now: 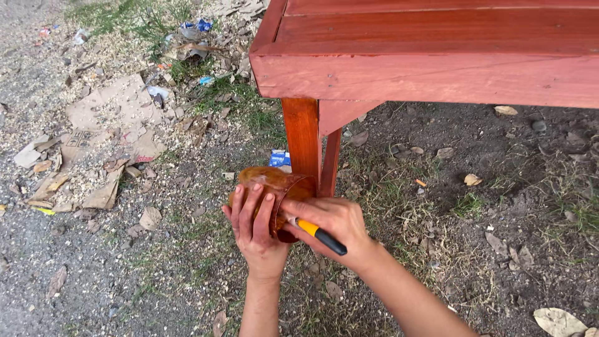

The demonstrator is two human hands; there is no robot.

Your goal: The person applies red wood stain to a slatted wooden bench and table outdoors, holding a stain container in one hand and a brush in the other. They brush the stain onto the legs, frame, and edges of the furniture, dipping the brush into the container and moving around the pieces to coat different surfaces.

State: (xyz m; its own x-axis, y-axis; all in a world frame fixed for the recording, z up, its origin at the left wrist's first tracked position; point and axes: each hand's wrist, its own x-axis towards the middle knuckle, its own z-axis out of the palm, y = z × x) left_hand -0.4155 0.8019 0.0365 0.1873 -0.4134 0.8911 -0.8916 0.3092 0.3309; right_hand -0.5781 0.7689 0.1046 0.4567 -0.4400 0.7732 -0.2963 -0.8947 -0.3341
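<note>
**At the foot of the red bench leg**

Nearest the camera, two bare forearms reach up from the bottom edge toward the bench leg [302, 146]. The left hand [254, 229] lies flat against the side of a stain-smeared brown container [274, 190], its fingers [249, 203] stretched up and slightly spread over the curved wall, thumb out of sight behind. The container is tipped on its side with its open mouth turned toward the right hand, and its far edge sits just beside the leg, perhaps touching it; I cannot tell for sure.

The right hand [334, 224] is curled closed around a brush with a yellow and black handle [318, 235]. The handle slants down and to the right out of the fist, while the working end goes into the container's mouth and is hidden there. The right fingers are pressed together around the handle, knuckles just right of the leg's base.

Beyond the hands, the leg rises to the red-stained wooden bench [430, 75], whose front rail runs across the top of the view. A second, thinner brace [331, 162] stands right behind the leg.

Left of the leg, flattened cardboard scraps [106, 131] lie on gravel with sawdust. Just behind the leg sits a small blue and white wrapper [279, 158]. Right of the leg, dry leaves [472, 180] dot the bare dirt and thin grass.
</note>
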